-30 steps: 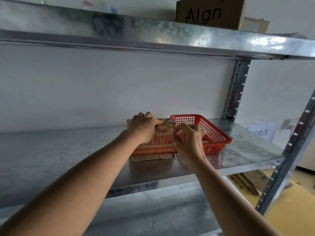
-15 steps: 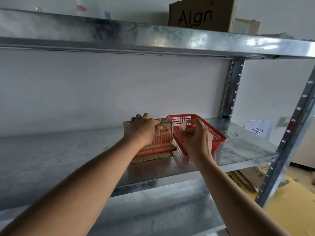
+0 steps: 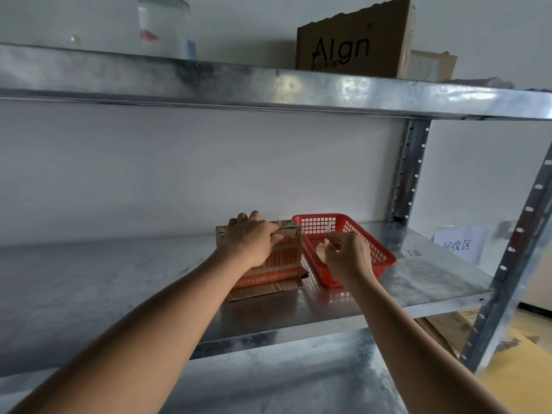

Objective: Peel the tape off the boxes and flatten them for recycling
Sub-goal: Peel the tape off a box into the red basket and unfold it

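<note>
Item 1: cardboard box (image 3: 270, 264), one, brown corrugated, squat and rectangular, red print on its front face, a loose flap splayed flat beneath its front edge; stood at centre frame on the galvanised steel shelf (image 3: 119, 279), touching the basket at its right.
Item 2: left hand (image 3: 251, 237), laid over the box's top, fingers curled round the upper front edge and gripping it.
Item 3: right hand (image 3: 346, 258), just right of centre, over the basket's near end; fingertips pinching a crumpled, translucent strip of tape (image 3: 328, 234), one end standing up above the fingers.
Item 4: red plastic basket (image 3: 376, 243), one, shallow, rectangular, lattice walls, glossy; a pale wad inside under the hand, too hidden to identify.
Item 5: shelving, dull mottled zinc finish; two shelf boards counted, one at mid frame and one upper shelf (image 3: 298, 88) across the top; two perforated uprights at right.
Item 6: upper right, torn-topped brown carton (image 3: 355, 40) printed "AIgn", one, with a smaller box (image 3: 433, 65) behind it.
Item 7: paper sign (image 3: 458, 245), one, white, handwritten characters, at right edge.
Item 8: flattened cardboard (image 3: 448, 327), lower right; count unclear.
</note>
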Tool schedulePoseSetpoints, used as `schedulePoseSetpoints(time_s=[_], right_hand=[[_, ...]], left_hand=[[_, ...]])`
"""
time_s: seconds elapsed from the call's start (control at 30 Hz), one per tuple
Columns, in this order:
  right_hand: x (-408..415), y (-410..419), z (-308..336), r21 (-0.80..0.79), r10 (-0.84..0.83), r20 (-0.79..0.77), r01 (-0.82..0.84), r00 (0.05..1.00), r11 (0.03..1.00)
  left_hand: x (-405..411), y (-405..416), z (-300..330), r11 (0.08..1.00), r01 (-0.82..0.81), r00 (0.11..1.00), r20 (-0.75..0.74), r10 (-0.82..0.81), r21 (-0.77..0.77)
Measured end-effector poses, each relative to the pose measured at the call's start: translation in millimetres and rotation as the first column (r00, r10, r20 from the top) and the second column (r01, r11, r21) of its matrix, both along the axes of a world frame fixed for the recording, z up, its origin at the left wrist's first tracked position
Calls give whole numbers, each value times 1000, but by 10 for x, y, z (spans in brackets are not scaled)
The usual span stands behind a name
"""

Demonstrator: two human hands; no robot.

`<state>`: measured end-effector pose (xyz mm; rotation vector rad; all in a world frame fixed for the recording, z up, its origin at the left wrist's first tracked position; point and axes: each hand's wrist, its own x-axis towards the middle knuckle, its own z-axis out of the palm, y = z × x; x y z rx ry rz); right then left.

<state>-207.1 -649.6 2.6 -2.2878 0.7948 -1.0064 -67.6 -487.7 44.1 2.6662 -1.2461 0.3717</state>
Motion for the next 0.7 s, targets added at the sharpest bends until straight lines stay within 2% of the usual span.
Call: schedulePoseSetpoints(time_s=[0.13, 0.27, 0.47, 0.6, 0.7], right_hand=[[47, 0, 15, -8, 14, 65, -13, 998, 1000], [2, -59, -34, -35, -103, 62, 105, 993, 994], [4, -87, -73, 2, 47, -6, -47, 999, 999], [-57, -129, -71, -38, -22, 50, 23, 999, 999], [-99, -145, -27, -9, -21, 93, 22, 995, 1000]], left_hand=[[25, -9, -13, 1000, -3, 1000, 3, 3, -3], [36, -13, -26, 1000, -7, 1000, 1, 7, -3], [50, -33, -29, 1000, -12, 1000, 2, 12, -3], [67, -40, -41, 1000, -9, 1000, 12, 9, -4], [79, -46, -57, 1000, -13, 1000, 16, 13, -6]])
